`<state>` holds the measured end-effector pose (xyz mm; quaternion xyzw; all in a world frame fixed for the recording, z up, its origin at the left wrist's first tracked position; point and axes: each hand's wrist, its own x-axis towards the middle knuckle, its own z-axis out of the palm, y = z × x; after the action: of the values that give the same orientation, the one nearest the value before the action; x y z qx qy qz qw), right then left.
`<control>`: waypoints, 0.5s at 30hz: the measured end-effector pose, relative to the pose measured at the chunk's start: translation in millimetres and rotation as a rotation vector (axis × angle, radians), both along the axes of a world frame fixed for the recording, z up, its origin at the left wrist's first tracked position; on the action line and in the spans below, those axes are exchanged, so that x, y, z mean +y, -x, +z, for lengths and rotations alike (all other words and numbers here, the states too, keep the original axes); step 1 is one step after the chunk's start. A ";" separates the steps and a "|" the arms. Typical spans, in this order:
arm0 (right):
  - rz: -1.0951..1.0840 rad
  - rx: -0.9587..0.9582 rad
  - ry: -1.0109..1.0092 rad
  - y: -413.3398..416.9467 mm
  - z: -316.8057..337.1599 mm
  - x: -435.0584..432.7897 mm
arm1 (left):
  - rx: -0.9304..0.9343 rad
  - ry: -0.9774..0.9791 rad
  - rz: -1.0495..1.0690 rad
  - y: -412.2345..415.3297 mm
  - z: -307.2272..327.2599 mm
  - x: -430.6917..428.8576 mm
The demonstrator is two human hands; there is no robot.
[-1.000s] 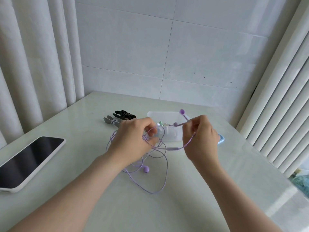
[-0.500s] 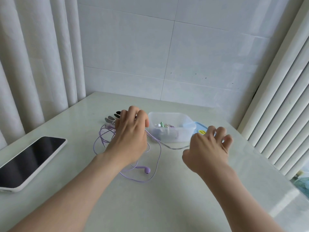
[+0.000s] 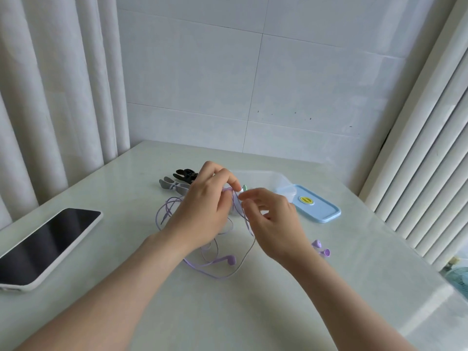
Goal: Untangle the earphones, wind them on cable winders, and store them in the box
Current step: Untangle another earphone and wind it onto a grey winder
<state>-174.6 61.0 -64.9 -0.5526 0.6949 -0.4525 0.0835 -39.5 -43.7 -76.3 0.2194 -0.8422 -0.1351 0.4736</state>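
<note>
1. The left hand (image 3: 202,211) is held over the middle of the pale glossy counter (image 3: 240,315). Its fingers are curled, and the thumb and forefinger pinch a strand of the lilac wired earphones (image 3: 229,260).
2. The right hand (image 3: 274,224) is just beside it, its fingers loosely curled. The cord passes between its thumb and forefinger, but I cannot tell whether they actually grip it.
3. A small white-and-green piece (image 3: 244,187) shows at the left fingertips. It is too small to tell whether it is a plug or a bud.
4. The rest of the cord lies on the counter in loose, overlapping loops beneath and to the left of the hands. One earbud is on the near side and a second lilac earbud (image 3: 321,248) lies to the right, well apart from the first.
5. The clear plastic box (image 3: 268,177) stands open just beyond the hands, and its pale blue lid (image 3: 317,207) lies beside it on the right.
6. The grey cable winder (image 3: 172,186) and the black cable winder (image 3: 186,173) lie at far left with no cord on them.
7. A black-screened phone in a white case (image 3: 48,245) rests at near left.
8. Judged from this, the task is in its first stage, with this pair only partly untangled. Freeing the loops, winding the cord and putting it in the box are all left to do.
</note>
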 end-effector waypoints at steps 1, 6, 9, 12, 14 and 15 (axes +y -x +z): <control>0.000 -0.005 0.033 0.3 0.0 -0.4 | 0.020 0.000 -0.008 0.1 1.7 1.3; -0.009 0.051 0.072 7.0 -6.0 -3.4 | 0.024 -0.018 -0.056 -0.2 6.5 6.7; -0.046 0.138 0.118 12.8 -7.9 -5.7 | 0.002 -0.024 -0.106 -0.7 9.3 9.0; -0.077 0.183 0.210 18.3 -4.0 -4.8 | -0.044 -0.022 -0.081 -0.8 5.4 4.4; -0.001 0.011 0.204 22.4 1.9 -1.7 | -0.093 -0.012 0.018 -2.3 -0.6 -2.1; 0.067 -0.152 0.187 23.4 6.3 0.4 | -0.120 -0.004 0.070 -3.6 -3.8 -5.4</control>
<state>-197.9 61.4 -58.5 -0.5451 0.6224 -0.5528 0.0994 -35.9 -49.1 -80.1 0.2575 -0.8607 -0.1065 0.4261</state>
